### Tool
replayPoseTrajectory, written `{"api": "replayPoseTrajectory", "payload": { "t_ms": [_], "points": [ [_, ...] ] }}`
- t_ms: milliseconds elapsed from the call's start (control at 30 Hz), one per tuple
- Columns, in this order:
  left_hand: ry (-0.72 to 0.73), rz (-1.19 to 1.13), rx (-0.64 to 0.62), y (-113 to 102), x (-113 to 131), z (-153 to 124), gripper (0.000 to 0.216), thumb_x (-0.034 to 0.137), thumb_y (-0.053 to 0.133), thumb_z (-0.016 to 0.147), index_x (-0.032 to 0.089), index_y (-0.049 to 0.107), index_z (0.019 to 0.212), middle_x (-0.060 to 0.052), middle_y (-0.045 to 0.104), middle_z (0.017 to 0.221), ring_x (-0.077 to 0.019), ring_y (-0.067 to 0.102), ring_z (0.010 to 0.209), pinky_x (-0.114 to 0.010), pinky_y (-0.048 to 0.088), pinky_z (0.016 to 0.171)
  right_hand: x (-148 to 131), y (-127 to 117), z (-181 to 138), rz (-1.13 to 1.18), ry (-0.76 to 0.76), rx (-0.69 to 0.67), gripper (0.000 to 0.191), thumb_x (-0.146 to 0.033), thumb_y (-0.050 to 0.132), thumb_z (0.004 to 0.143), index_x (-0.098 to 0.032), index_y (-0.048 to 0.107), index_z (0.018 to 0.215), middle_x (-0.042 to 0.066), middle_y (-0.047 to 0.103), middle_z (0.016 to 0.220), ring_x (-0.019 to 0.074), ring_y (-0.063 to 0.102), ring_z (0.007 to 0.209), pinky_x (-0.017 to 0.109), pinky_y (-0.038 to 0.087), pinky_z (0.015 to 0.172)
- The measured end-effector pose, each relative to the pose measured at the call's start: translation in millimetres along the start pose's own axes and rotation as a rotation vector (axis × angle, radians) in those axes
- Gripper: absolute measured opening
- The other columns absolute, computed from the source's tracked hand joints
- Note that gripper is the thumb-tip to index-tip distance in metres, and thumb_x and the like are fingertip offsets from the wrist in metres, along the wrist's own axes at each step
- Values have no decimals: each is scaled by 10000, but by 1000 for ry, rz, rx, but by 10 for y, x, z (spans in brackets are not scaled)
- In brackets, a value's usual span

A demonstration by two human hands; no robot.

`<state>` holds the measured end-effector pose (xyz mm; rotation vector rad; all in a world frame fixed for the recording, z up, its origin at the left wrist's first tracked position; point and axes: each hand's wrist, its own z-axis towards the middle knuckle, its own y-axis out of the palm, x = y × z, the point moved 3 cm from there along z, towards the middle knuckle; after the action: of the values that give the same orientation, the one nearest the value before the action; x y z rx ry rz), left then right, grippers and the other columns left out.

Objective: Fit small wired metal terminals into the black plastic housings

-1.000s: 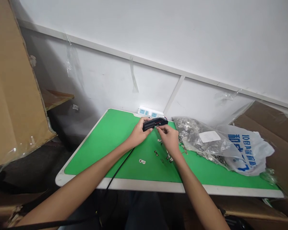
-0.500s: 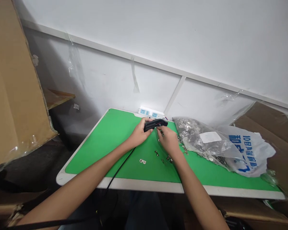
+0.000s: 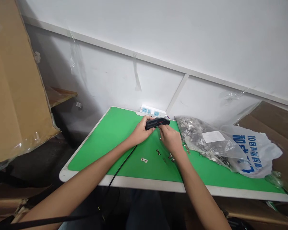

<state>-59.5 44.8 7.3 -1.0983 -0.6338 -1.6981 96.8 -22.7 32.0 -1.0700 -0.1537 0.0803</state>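
Your left hand (image 3: pixel 141 132) grips black plastic case (image 3: pixel 157 123), fingers (image 3: pixel 146 121) wrapped round it, near top edge of green tabletop (image 3: pixel 103 150). Right hand (image 3: pixel 171 139) just beside, fingers (image 3: pixel 162 128) pressed together at case edge; cannot tell if pinching something. Few metal lugs (image 3: pixel 144 160) lie loose below hands. Plastic bag (image 3: pixel 194 134), full of more metal bits, sits at right.

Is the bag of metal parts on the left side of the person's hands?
No, the clear bag of metal parts lies on the green table top, right of the left hand and right hand.
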Motion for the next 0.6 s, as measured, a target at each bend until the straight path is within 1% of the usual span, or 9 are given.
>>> {"api": "replayPoseTrajectory", "payload": {
  "t_ms": [267, 433, 600],
  "points": [
    [-32, -35, -11, -21, -22, 30, 407, 176, 739, 794, 210, 552, 1154, -65, 685, 1143, -241, 685, 1085, -420, 549, 1013, 42, 25, -13, 81, -13, 39, 295, -257, 473, 1062, -226, 755, 1142, 120, 774, 1038, 235, 705, 856, 296, 396, 625],
    [-35, 13, -30, -34, -58, 15, 433, 166, 738, 784, 210, 560, 1176, -72, 684, 1139, -252, 688, 1082, -429, 560, 990, 32, -1, 1, 58, -5, -44, 286, -279, 472, 1069, -237, 750, 1125, 109, 776, 1034, 235, 702, 816, 301, 388, 617],
    [-73, 10, -64, -44, -85, 11, 461, 133, 767, 758, 205, 573, 1170, -56, 704, 1106, -239, 698, 1072, -398, 574, 973, 23, -32, 0, 86, -3, -114, 262, -275, 477, 1071, -233, 734, 1108, 106, 777, 1042, 248, 710, 843, 305, 373, 608]
  ]
}}
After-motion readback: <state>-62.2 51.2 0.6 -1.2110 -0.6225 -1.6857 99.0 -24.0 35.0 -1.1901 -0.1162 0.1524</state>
